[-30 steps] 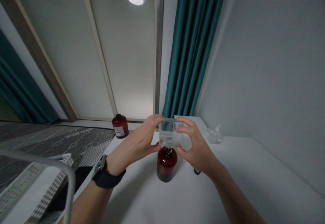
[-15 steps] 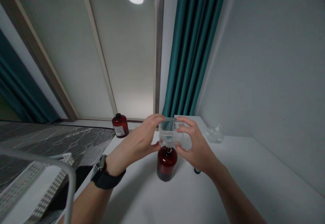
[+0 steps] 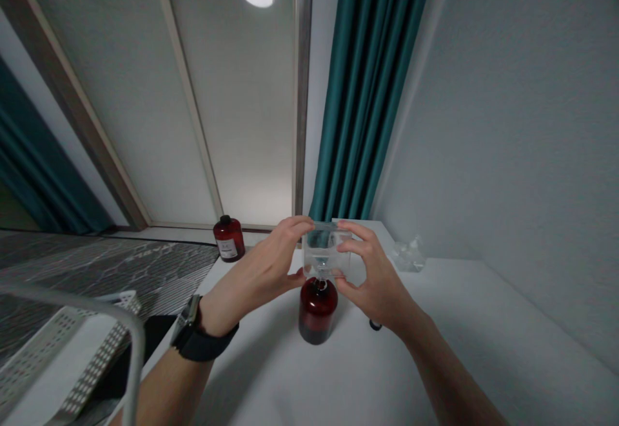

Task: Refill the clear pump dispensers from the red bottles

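Barely any shift: left hand [image 3: 271, 261], right hand [image 3: 373, 278] keep clear container [image 3: 320, 256] gripped between them over near red bottle [image 3: 318, 318]; steadying, seemingly.

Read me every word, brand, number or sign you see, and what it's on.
No text is readable.
White label on the rear red bottle: printed marks, too small and blurred.
Front red bottle and clear container: no lettering visible.

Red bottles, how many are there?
2: the front bottle below the clear container, and the labelled bottle far left on the table. Others could be hidden.
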### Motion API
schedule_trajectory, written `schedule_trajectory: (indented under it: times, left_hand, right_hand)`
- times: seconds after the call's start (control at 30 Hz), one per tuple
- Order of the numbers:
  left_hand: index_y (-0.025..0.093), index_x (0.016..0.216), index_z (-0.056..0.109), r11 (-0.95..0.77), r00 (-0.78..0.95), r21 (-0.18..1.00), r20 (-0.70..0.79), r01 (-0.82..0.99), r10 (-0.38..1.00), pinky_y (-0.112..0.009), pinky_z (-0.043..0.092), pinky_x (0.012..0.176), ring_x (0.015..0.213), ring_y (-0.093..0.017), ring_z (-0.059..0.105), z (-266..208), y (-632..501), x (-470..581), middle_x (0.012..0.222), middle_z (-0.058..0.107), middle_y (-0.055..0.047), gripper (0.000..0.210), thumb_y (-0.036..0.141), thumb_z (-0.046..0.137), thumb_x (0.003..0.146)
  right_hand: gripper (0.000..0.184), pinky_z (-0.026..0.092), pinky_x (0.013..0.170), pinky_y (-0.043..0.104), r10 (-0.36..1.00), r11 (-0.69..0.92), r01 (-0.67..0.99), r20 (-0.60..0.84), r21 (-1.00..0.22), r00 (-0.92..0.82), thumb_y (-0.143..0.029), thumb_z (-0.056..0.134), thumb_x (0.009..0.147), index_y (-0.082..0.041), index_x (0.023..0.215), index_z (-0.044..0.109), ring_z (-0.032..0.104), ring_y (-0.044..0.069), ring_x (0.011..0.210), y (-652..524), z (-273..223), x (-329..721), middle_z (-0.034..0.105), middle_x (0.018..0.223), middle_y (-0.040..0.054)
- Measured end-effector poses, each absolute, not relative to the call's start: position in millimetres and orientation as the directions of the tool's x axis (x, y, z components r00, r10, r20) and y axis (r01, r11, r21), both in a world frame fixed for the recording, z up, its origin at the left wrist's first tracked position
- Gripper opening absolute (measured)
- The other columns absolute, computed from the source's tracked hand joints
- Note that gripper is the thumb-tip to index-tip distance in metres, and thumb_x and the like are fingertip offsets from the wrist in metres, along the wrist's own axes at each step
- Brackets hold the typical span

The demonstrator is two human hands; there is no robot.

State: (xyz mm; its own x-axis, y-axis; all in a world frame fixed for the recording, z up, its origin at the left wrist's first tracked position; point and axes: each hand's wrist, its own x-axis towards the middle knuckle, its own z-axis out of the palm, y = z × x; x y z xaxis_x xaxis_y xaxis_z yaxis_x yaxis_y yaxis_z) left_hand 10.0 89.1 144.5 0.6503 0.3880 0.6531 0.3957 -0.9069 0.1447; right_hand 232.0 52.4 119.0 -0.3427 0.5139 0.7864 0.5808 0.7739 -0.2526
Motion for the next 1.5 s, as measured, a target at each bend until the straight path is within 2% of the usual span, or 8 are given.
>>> schedule_trajectory:
  times: [0.2,0.37,0.7,0.9,1.07,1.23,1.33,1.5]
  left_hand:
    - [0.023,0.137,0.029,-0.89,0.652,0.198,0.618,0.411,0.439,-0.049,0.05,0.103,0.127,-0.031,0.051,143.6,90.7,10.1,0.136,0.047,-0.015,0.063,0.017,0.064,0.084]
    - [0.021,0.135,0.031,-0.869,0.673,0.252,0.554,0.425,0.49,-0.047,0.053,0.099,0.121,-0.03,0.056,142.0,93.5,12.1,0.131,0.05,-0.014,0.068,0.012,0.066,0.078]
    - [0.022,0.139,0.029,-0.858,0.668,0.319,0.539,0.402,0.513,-0.05,0.051,0.103,0.119,-0.03,0.057,132.2,99.9,10.0,0.131,0.049,-0.013,0.072,0.018,0.068,0.079]
    - [0.023,0.144,0.026,-0.817,0.636,0.419,0.516,0.396,0.574,-0.052,0.051,0.101,0.118,-0.03,0.059,123.9,102.7,10.5,0.136,0.049,-0.015,0.075,0.02,0.066,0.081]
    - [0.025,0.144,0.029,-0.769,0.582,0.554,0.525,0.319,0.621,-0.054,0.05,0.103,0.12,-0.029,0.058,117.2,102.7,10.7,0.135,0.053,-0.013,0.074,0.023,0.068,0.082]
    - [0.024,0.141,0.033,-0.665,0.532,0.692,0.465,0.28,0.708,-0.053,0.052,0.101,0.117,-0.028,0.06,112.2,101.4,4.7,0.127,0.058,-0.011,0.068,0.021,0.067,0.082]
    - [0.022,0.139,0.035,-0.596,0.483,0.756,0.429,0.271,0.764,-0.053,0.051,0.101,0.114,-0.027,0.061,107.1,100.0,-0.5,0.122,0.059,-0.012,0.064,0.022,0.066,0.083]
    - [0.019,0.138,0.037,-0.502,0.392,0.833,0.392,0.233,0.832,-0.052,0.05,0.101,0.109,-0.026,0.064,92.9,93.8,-9.0,0.119,0.059,-0.012,0.061,0.026,0.065,0.084]
  right_hand:
    - [0.052,0.039,0.111,0.057,0.553,0.763,0.576,0.755,-0.292,-0.351,-0.003,0.057,0.077,-0.028,0.119,0.043,0.044,0.029,0.135,54.9,116.1,233.9,0.043,0.14,0.011]
    - [0.053,0.04,0.11,0.054,0.608,0.74,0.576,0.713,-0.348,-0.35,-0.004,0.059,0.076,-0.027,0.121,0.043,0.045,0.028,0.134,59.0,110.5,236.8,0.043,0.139,0.0123]
    - [0.056,0.037,0.112,0.054,0.642,0.726,0.563,0.682,-0.395,-0.35,-0.003,0.058,0.076,-0.026,0.124,0.041,0.041,0.027,0.137,58.2,108.6,235.6,0.041,0.142,0.0134]
    - [0.056,0.04,0.111,0.053,0.705,0.682,0.529,0.647,-0.505,-0.291,-0.005,0.056,0.08,-0.027,0.129,0.04,0.038,0.027,0.14,60.8,97.3,229.8,0.036,0.146,0.0134]
    - [0.056,0.046,0.107,0.048,0.736,0.656,0.409,0.658,-0.634,-0.161,-0.012,0.054,0.085,-0.028,0.136,0.037,0.038,0.025,0.139,60.7,83.7,223.7,0.035,0.147,0.0118]
    - [0.048,0.047,0.104,0.052,0.775,0.605,0.311,0.632,-0.733,-0.018,-0.018,0.048,0.091,-0.026,0.137,0.036,0.049,0.026,0.13,53.5,49.9,230.6,0.049,0.136,0.013]
    - [0.044,0.046,0.104,0.052,0.808,0.57,0.271,0.588,-0.776,-0.015,-0.025,0.046,0.094,-0.025,0.137,0.035,0.052,0.026,0.127,43.9,25.3,231.4,0.053,0.133,0.0137]
    - [0.07,0.04,0.11,0.053,0.869,0.487,0.269,0.491,-0.831,-0.059,-0.03,0.066,0.082,-0.026,0.143,0.032,0.049,0.03,0.133,29.0,3.1,213.7,0.05,0.142,0.014]
